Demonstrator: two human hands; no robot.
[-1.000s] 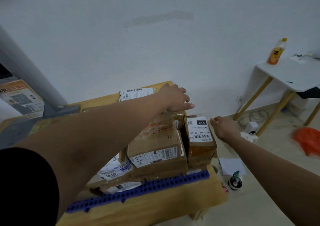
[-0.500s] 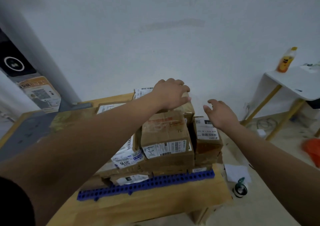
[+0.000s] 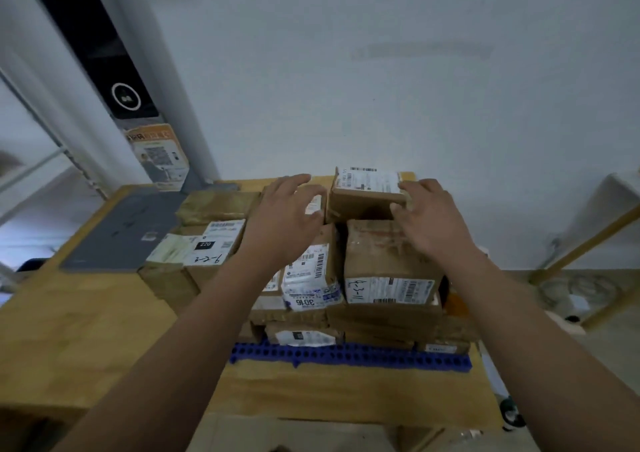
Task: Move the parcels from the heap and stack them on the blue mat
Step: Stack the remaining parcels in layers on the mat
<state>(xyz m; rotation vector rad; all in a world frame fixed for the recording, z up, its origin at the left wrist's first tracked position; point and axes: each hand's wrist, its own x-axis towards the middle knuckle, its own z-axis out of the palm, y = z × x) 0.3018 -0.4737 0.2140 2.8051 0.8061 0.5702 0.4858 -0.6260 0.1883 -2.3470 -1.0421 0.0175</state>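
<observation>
Parcels (image 3: 391,261) crowd the blue mat (image 3: 349,354); right hand (image 3: 429,223) grips the top box (image 3: 367,192), left hand (image 3: 287,216) hovers open.

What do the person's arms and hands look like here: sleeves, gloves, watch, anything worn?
Both forearms are bare from the bottom edge of the frame to the wrists, with no sleeve showing. The left hand and right hand wear no gloves. No watch, strap, ring or marking can be made out on either wrist or on the fingers, though the picture is dim and a little blurred.

A white bag's label (image 3: 309,292) reads "3016"; the brown parcel's label (image 3: 388,289) has handwritten "4-3-11".
</observation>
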